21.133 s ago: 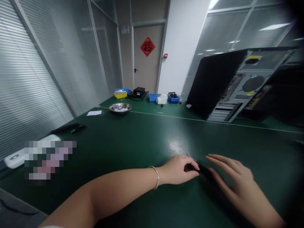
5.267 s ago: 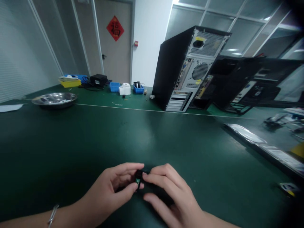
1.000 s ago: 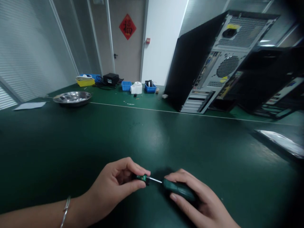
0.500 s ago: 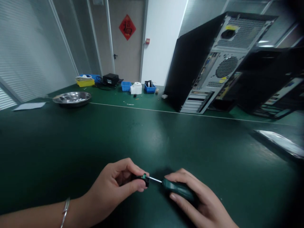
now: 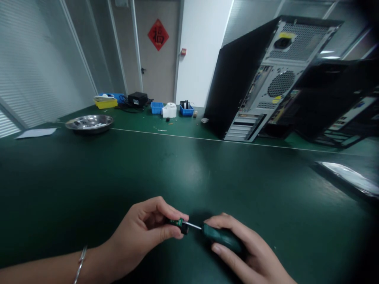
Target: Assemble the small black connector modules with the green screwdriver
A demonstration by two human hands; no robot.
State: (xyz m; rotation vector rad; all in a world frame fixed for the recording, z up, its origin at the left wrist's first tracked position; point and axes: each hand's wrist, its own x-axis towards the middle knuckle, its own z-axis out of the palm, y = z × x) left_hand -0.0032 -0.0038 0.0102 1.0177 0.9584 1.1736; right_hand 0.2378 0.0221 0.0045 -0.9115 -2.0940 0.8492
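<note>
Between thumb and fingers, my left hand (image 5: pixel 148 227) pinches a small black part with a green circuit board (image 5: pixel 178 223); its exact kind is too small to tell. My right hand (image 5: pixel 247 246) is closed around the dark green handle of a screwdriver (image 5: pixel 220 235). The screwdriver's thin metal shaft points left, and its tip meets the right end of the small part. Both hands are low over the green table (image 5: pixel 183 173), near its front. Fingers partly cover the small part.
A tall black computer case (image 5: pixel 245 83) stands at the back right, another case (image 5: pixel 340 98) beside it. A flat silver-topped device (image 5: pixel 349 175) lies at the right. A metal bowl (image 5: pixel 90 129), white paper (image 5: pixel 37 133), blue bin (image 5: pixel 187 111) and white plastic piece (image 5: pixel 169 110) sit farther back.
The small part has turned slightly in my left fingers, showing more of its green board. The screwdriver tip stays against it; my right hand has barely moved.
</note>
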